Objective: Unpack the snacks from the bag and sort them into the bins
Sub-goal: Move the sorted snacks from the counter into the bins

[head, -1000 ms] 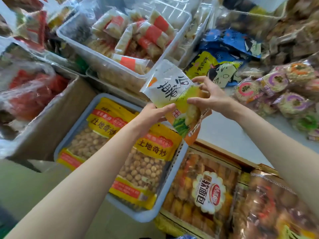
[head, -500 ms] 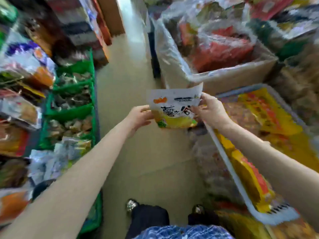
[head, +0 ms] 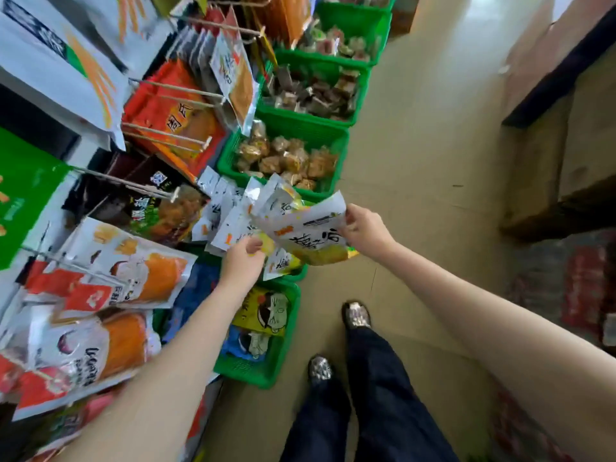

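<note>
The right hand (head: 365,230) pinches the far right corner of a white and yellow snack packet (head: 313,235), fingers closed on its edge. The left hand (head: 245,258) grips the packet's near left side, thumb on top and fingers curled under it (how far under cannot be seen). The packet hangs tilted between the two hands, just above a heap of matching white packets (head: 233,208) that sit in a green bin, most of which is covered by the packets and the hands.

A second ago the same packet was held over a grey tray of yellow nut bags. Half a second ago it was carried across an open aisle. Now the person has turned to face a row of green bins on the left of the aisle, and the packet is at the pile of its own kind. My reading is that this packet is about to be set down where it belongs, so one more item is nearly sorted.

Farther along the row, one green bin (head: 326,138) holds brown wrapped snacks, and another beyond it holds darker ones. A nearer green bin (head: 266,371) holds yellow and blue packs. Packets hang on pegs at far left. Dark trousers and patterned shoes (head: 356,315) show below.

The bag being unpacked is out of view. The edges of the scene are blurred and bent by the wide lens, so printed labels are mostly unreadable.
</note>
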